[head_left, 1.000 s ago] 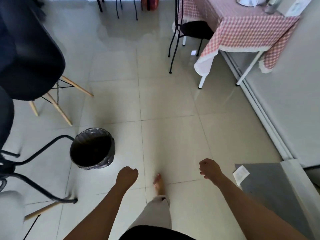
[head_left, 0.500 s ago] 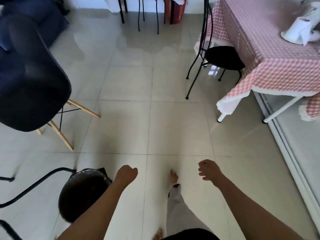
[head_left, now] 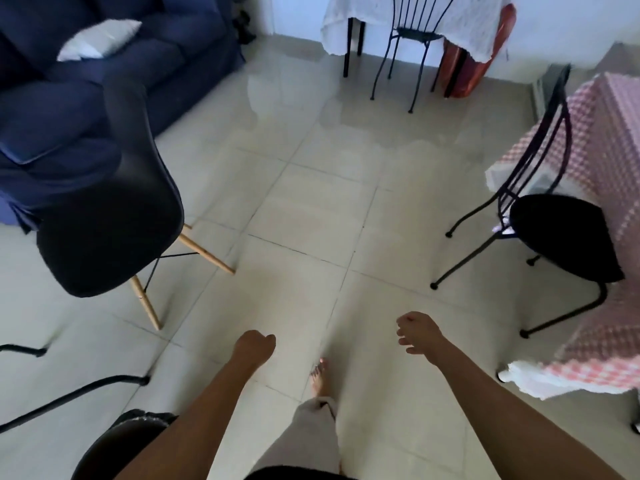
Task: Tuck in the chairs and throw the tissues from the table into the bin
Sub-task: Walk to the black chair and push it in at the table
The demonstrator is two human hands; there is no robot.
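- Hands first: left hand [head_left: 254, 348] is curled into a loose fist, and I can't tell if anything's tucked inside it. Right hand [head_left: 417, 332] is half curled, fingers a bit apart, nothing in it that I can see. Both float out front over the floor tiles [head_left: 311, 209], which reads to me like mid-stride arm swing, not a reach.
- Bin [head_left: 121, 445] sits at the bottom left edge, mostly hidden behind my left forearm, so just beside me.
- Metal chair [head_left: 554, 233] with the black seat stands by the checkered table [head_left: 595, 161]. Its seat is partly under the cloth but the frame angles outward with the near legs well out on the tiles, so I'd say it's not fully tucked. Backrest faces roughly toward me and left, seat toward the table.
- Black shell chair [head_left: 110, 216] on wooden legs stands out on the tiles near the blue sofa [head_left: 86, 98], away from any table.
- Tissues: can't spot any, the tabletop is mostly out of frame.
- My guess is the metal chair comes next, pushed in along its seat direction.
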